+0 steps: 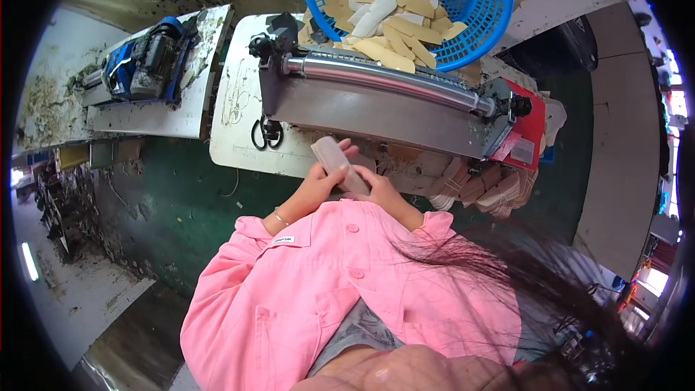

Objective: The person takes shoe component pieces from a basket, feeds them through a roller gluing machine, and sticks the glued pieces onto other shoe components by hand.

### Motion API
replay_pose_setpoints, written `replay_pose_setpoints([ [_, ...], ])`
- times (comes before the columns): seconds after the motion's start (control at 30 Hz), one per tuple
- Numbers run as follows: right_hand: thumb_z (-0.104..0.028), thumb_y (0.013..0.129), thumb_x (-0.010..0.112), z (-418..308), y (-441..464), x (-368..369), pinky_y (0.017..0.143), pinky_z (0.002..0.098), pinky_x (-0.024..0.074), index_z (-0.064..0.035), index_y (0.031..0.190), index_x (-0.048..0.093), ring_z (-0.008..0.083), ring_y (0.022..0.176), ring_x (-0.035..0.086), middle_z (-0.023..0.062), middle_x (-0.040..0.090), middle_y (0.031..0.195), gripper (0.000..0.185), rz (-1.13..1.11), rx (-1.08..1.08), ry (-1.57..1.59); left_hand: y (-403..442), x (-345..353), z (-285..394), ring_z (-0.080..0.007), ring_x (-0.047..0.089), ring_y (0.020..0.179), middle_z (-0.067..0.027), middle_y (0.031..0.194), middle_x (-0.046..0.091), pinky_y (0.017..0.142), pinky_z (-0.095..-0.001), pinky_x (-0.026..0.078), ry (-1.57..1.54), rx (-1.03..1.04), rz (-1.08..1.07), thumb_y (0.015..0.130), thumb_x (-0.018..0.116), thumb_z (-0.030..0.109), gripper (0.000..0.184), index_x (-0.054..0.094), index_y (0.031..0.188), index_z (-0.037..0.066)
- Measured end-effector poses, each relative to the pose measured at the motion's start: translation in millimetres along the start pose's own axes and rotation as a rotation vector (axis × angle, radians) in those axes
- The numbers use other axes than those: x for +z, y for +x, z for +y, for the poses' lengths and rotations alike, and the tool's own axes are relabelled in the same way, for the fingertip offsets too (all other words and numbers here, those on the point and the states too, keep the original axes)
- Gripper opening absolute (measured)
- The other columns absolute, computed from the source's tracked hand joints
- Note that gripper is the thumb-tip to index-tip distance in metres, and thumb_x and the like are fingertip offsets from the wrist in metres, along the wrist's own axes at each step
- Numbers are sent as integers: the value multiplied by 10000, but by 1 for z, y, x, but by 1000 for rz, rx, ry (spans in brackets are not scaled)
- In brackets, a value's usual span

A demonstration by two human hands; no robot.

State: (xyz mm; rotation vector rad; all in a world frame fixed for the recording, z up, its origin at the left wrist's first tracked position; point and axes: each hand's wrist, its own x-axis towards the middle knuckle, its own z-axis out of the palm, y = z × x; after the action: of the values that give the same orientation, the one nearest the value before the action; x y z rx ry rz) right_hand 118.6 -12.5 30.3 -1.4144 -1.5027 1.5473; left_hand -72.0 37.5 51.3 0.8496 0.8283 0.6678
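In front of my chest I hold a stack of pale, long, insole-shaped pieces (331,154), tilted away from me. My left hand (316,190) wraps the stack from its left side, thumb along it. My right hand (379,190) grips the near right side, and a few fingertips show behind the stack. Just beyond my hands stands a machine with a long metal roller (384,77) and a flat steel plate (362,110) on a white table (230,137).
A blue plastic basket (499,0) behind the machine holds many tan and white cut pieces (394,11). Black scissors (267,133) lie at the plate's left. Stacked pieces (499,192) sit at the right below the plate. A blue motor machine (145,61) stands at the left.
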Motion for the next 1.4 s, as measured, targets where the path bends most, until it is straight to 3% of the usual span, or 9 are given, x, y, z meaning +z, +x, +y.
replay_pose_setpoints([
  [0.1,-261,826,788,-23,4,-19,819,340,523,-54,1318,566,228,949,678,158,697,1038,578,175,-40,-185,15,10,1,-187,621,1126,-111,1259,646,973,-309,485,204,81,77,997,502,58,405,490,1399,13],
  [0.3,-87,793,785,-93,14,-50,713,298,530,-25,956,710,178,775,667,73,673,910,190,449,-211,14,28,33,20,-197,702,943,-144,1063,712,799,-329,540,813,330,53,926,568,2,316,620,1237,17],
  [0.4,-45,827,770,-65,22,-48,624,235,498,-7,971,688,75,685,594,6,655,831,170,483,-184,164,37,25,14,-144,661,900,-98,1045,692,770,-303,531,562,-113,-31,955,573,84,275,618,1214,2],
  [0.53,-24,854,745,-44,27,-62,563,202,461,-5,946,691,37,653,563,-17,661,779,109,434,14,355,28,37,36,-95,600,890,-46,1055,645,757,-249,503,-37,-225,-46,1022,528,264,339,605,1195,-16],
  [0.8,-90,860,756,-39,31,-69,568,223,465,-24,1001,680,48,641,541,-9,648,774,173,373,-68,326,36,27,24,-133,639,945,-68,1031,655,819,-268,525,60,-245,-21,1057,466,339,377,608,1156,5],
  [0.9,-76,875,741,-57,28,-68,571,207,440,-7,987,657,29,654,521,-38,603,761,156,423,-195,173,31,40,43,-129,641,910,-68,1067,658,782,-278,542,-401,-395,45,1049,487,321,367,610,1163,-5],
  [1.23,-106,850,757,-82,14,-66,611,229,429,-31,1023,664,54,688,506,-4,598,803,210,328,-68,138,39,25,24,-100,641,692,-26,826,688,595,-258,531,126,-115,326,951,663,166,176,684,981,-6],
  [1.33,-98,850,748,-72,25,-63,614,241,443,-28,1021,676,54,693,525,16,599,817,198,388,-153,-130,47,22,14,-79,624,702,-18,822,684,592,-247,504,210,4,323,936,671,138,142,689,940,-3],
  [1.4,-82,821,761,-66,31,-68,632,287,477,-12,991,673,129,698,582,44,608,824,204,361,-128,-56,51,20,17,-73,608,709,-11,812,678,607,-249,492,275,-15,334,918,680,129,132,684,899,-2],
])
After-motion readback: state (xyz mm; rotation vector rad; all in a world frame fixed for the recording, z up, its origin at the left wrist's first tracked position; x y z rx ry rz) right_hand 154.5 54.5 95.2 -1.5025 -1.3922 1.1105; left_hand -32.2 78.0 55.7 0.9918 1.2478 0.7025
